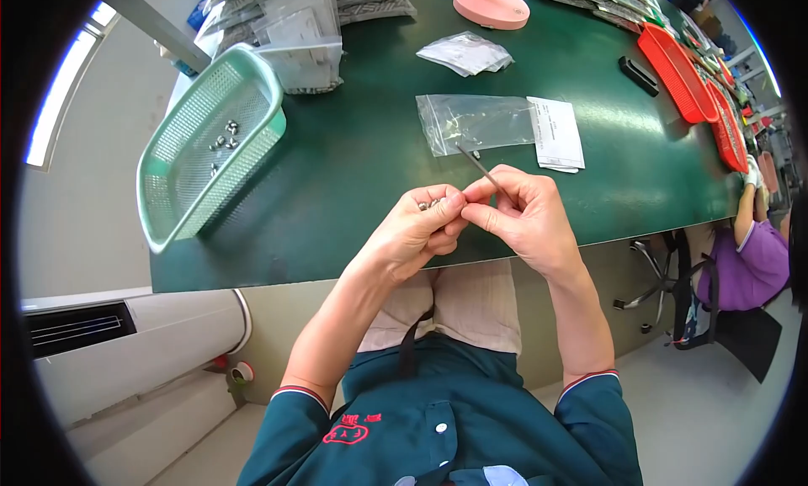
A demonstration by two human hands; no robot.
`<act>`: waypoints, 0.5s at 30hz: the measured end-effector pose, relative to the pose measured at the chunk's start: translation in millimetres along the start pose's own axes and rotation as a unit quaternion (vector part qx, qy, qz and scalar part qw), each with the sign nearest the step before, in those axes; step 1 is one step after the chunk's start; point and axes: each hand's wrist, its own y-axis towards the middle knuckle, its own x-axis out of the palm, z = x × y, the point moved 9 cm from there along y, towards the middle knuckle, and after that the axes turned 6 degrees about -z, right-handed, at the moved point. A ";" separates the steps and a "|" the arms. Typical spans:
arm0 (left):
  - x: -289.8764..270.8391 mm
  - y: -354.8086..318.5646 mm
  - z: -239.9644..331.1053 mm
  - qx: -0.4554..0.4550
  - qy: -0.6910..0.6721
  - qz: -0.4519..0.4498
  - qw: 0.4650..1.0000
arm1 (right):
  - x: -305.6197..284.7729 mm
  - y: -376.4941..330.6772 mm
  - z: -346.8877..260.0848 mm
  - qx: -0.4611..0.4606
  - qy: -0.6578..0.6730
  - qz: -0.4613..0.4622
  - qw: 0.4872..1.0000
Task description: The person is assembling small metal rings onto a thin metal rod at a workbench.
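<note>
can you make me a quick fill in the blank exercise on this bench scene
1. The right hand holds a thin metal ____.
2. The left hand pinches small metal parts; more of them lie loose in the pale green ____.
3. The clear bag lies flat on the dark ____ table.
4. The trays at the table's far right edge are ____ in colour.

Missing words: rod; basket; green; orange

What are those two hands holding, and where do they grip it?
The right hand pinches a thin metal rod by its lower end. The left hand holds small silvery parts at its fingertips; their exact kind cannot be told.
</note>
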 end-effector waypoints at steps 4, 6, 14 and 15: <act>-0.9 2.5 -4.1 0.000 0.001 0.025 1.000 | -12.9 -4.4 -4.7 0.022 -0.097 0.046 0.994; -11.8 0.2 -0.5 0.029 0.011 0.069 0.997 | -27.6 -7.0 -6.1 0.015 -0.183 0.124 0.975; -52.0 -40.4 32.1 0.264 -0.056 0.142 0.952 | -33.8 -14.3 4.5 -0.056 -0.359 0.173 0.916; -52.1 -39.4 32.5 0.265 -0.058 0.129 0.954 | -30.7 -10.0 14.4 -0.031 -0.385 0.144 0.911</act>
